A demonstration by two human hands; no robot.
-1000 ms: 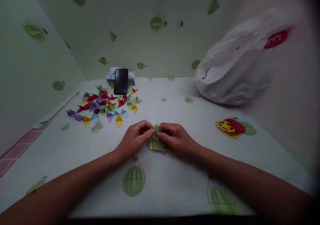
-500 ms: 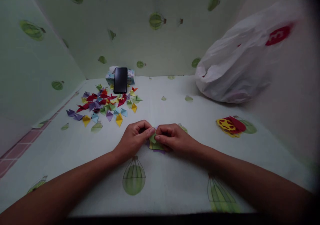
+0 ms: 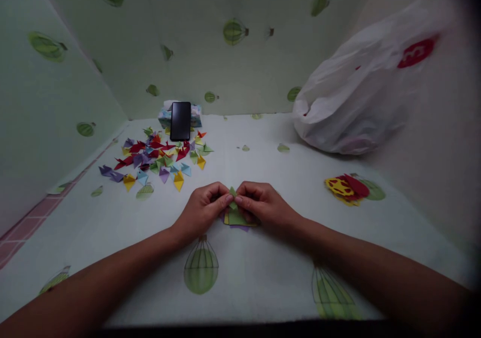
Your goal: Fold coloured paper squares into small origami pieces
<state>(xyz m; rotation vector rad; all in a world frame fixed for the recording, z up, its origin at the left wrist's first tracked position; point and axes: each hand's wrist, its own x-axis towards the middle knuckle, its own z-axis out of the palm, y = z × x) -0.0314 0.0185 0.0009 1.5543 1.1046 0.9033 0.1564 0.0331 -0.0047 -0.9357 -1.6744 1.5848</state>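
My left hand (image 3: 203, 208) and my right hand (image 3: 263, 205) meet at the middle of the table, fingers pinched on a small green folded paper piece (image 3: 233, 193) whose tip pokes up between them. Under the hands lies a small stack of paper squares (image 3: 236, 219), green on top with yellow and purple edges showing. Both forearms reach in from the bottom corners.
A heap of folded coloured paper pieces (image 3: 158, 157) lies at the back left, with a black phone (image 3: 180, 121) leaning on a tissue box behind it. A white plastic bag (image 3: 356, 97) fills the back right. Red and yellow papers (image 3: 347, 187) lie at the right.
The green piece's tip was lowered between my fingertips half a second ago and now pokes up again. Both hands have stayed at the same spot.
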